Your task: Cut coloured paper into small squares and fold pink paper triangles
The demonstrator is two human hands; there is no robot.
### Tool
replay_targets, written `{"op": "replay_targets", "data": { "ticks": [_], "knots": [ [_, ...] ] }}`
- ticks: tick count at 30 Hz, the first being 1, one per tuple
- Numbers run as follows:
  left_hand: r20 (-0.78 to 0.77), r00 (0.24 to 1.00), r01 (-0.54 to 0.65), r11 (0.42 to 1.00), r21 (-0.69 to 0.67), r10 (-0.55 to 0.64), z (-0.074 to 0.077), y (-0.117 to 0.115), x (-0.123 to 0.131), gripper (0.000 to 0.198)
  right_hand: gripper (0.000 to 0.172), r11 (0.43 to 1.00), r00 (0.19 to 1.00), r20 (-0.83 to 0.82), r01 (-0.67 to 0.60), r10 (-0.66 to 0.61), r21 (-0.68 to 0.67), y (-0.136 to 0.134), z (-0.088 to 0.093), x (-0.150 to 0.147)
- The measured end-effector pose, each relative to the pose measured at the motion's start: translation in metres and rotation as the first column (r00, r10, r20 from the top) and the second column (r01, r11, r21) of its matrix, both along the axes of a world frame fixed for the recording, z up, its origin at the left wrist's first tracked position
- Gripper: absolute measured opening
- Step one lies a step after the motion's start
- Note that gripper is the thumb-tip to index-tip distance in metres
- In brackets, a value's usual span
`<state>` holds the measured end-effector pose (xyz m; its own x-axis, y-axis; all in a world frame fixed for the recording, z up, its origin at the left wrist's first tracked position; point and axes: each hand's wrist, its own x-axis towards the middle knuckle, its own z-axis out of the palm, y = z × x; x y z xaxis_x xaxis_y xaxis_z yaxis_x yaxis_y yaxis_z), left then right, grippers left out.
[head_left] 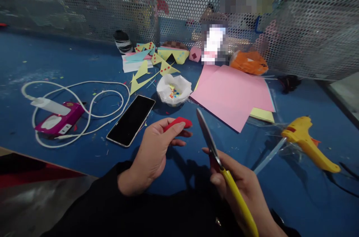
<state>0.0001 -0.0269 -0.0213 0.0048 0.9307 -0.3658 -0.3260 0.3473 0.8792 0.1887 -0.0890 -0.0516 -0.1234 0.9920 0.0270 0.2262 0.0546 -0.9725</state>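
Red against blue: pinching a small red paper-like piece [183,120] in the left hand [157,143], gripping yellow-handled metal scissors [232,184] in the right hand [244,181], apart, above the flat blue surface [92,61].

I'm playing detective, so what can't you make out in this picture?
All in the head view:
- Red piece: its full shape, partly covered by the left hand.
- Scissors: part of the grip, hidden by the right hand.
- Yellow sheet: mostly hidden under pink paper.
- Bright thing at the back: blurred into blocks.
- Bits in the bowl: too small to count.
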Motion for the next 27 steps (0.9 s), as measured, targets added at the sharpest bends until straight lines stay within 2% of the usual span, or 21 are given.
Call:
{"op": "replay_targets", "data": {
  "ticks": [4,8,13,18,20,22,25,27],
  "knots": [
    [-0.143,0.975,0.173,0.984,0.030,-0.167,0.002,-0.003,-0.006,0.016,0.039,0.982,0.984,-0.056,0.164,-0.169,-0.092,0.002,0.007,-0.002],
    [-0.376,0.845,0.412,0.911,0.007,-0.380,0.008,-0.008,-0.011,0.019,0.044,0.962,0.962,-0.092,0.247,-0.258,-0.117,0.008,0.018,-0.005],
    [-0.567,0.636,0.629,0.777,-0.012,-0.523,0.012,-0.012,-0.009,0.017,0.045,0.975,0.963,-0.182,0.176,-0.200,-0.138,0.010,0.017,-0.009],
    [-0.644,0.497,0.717,0.693,-0.073,-0.582,0.014,-0.009,-0.007,0.016,0.038,0.992,0.985,-0.158,0.045,-0.064,-0.121,0.010,0.015,-0.012],
    [-0.611,0.524,0.707,0.703,-0.076,-0.593,0.014,-0.006,-0.008,0.014,0.037,0.992,0.987,-0.152,0.039,-0.057,-0.122,0.011,0.016,-0.014],
    [-0.521,0.629,0.649,0.759,-0.058,-0.577,0.012,-0.005,-0.008,0.016,0.037,0.987,0.979,-0.171,0.085,-0.107,-0.135,0.012,0.017,-0.015],
    [-0.344,0.804,0.508,0.861,-0.023,-0.484,0.005,-0.006,-0.008,0.023,0.036,0.974,0.963,-0.173,0.188,-0.208,-0.129,0.014,0.019,-0.017],
    [-0.244,0.863,0.450,0.893,-0.024,-0.442,-0.002,-0.009,-0.007,0.025,0.035,0.965,0.954,-0.163,0.236,-0.253,-0.117,0.016,0.019,-0.017]
  ]
}}
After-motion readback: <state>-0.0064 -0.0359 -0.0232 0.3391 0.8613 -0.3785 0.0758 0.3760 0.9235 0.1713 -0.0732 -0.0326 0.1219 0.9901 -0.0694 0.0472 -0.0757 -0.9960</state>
